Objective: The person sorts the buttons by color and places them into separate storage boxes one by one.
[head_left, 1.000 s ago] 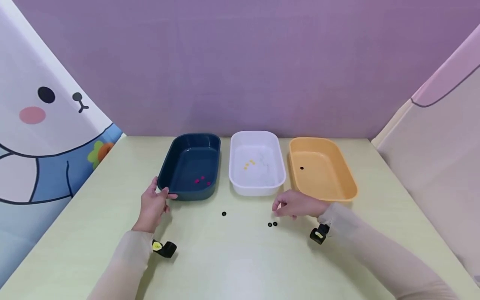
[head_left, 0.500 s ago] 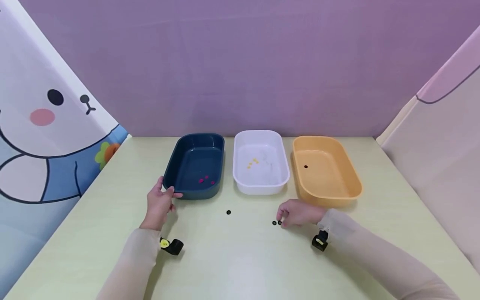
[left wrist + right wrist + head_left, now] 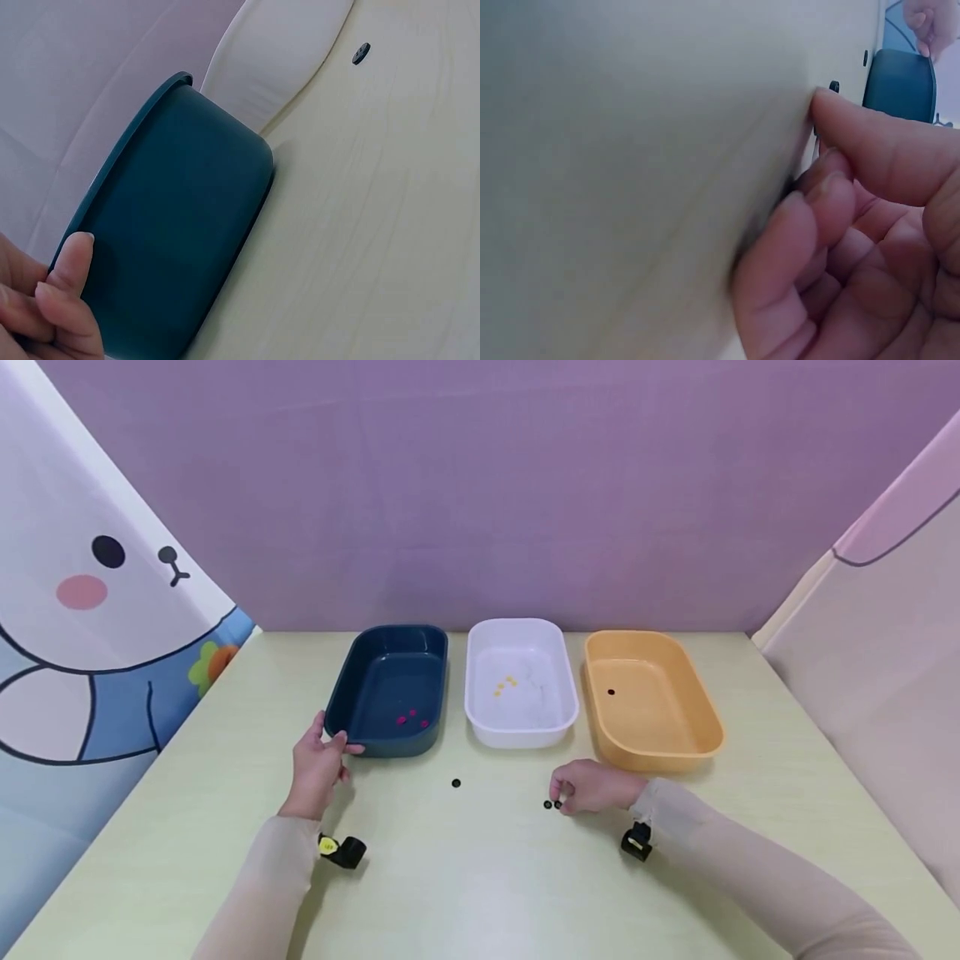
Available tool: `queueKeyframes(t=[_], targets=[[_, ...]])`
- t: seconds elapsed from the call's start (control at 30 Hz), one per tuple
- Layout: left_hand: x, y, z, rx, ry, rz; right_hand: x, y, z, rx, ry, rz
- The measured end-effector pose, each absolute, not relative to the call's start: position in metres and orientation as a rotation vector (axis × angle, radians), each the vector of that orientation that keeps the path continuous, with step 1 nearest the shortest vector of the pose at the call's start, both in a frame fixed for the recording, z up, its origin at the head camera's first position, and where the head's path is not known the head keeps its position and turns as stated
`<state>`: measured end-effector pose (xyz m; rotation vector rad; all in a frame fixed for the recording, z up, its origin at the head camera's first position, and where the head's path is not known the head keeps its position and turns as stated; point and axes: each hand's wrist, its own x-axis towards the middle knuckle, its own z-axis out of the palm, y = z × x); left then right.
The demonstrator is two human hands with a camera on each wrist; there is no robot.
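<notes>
My right hand [image 3: 596, 787] is low over the table with thumb and fingers curled at a black button [image 3: 558, 805], which they pinch; the fingers mostly hide it in the right wrist view. Just left of it lies a second black button [image 3: 547, 805]. A third black button [image 3: 456, 783] lies farther left, in front of the trays. My left hand [image 3: 315, 772] grips the near left corner of the dark blue tray [image 3: 180, 202], a fingertip pressed on its outer wall. Three pinkish-red pieces [image 3: 402, 720] lie inside that tray.
In the middle stands a white tray [image 3: 521, 737] with several small yellow pieces [image 3: 500, 686]. To its right is a yellow-orange tray [image 3: 660, 756] holding one black button [image 3: 611, 692]. A purple cloth [image 3: 495, 502] rises behind the table [image 3: 480, 877], with printed cloth at both sides.
My right hand has come down onto the right one of the two close black buttons and closed its fingertips there. The left hand stays at the tray corner; the head view shifted slightly.
</notes>
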<state>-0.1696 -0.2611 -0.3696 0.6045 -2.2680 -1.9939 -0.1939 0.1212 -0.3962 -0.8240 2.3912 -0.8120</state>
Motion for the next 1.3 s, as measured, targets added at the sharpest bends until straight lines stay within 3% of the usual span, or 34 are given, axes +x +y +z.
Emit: queueKeyframes(t=[1.3], targets=[[-0.173, -0.262, -0.369, 0.613, -2.282, -1.984, -0.195, 0.126, -0.386, -0.809, 2.386, -0.684]])
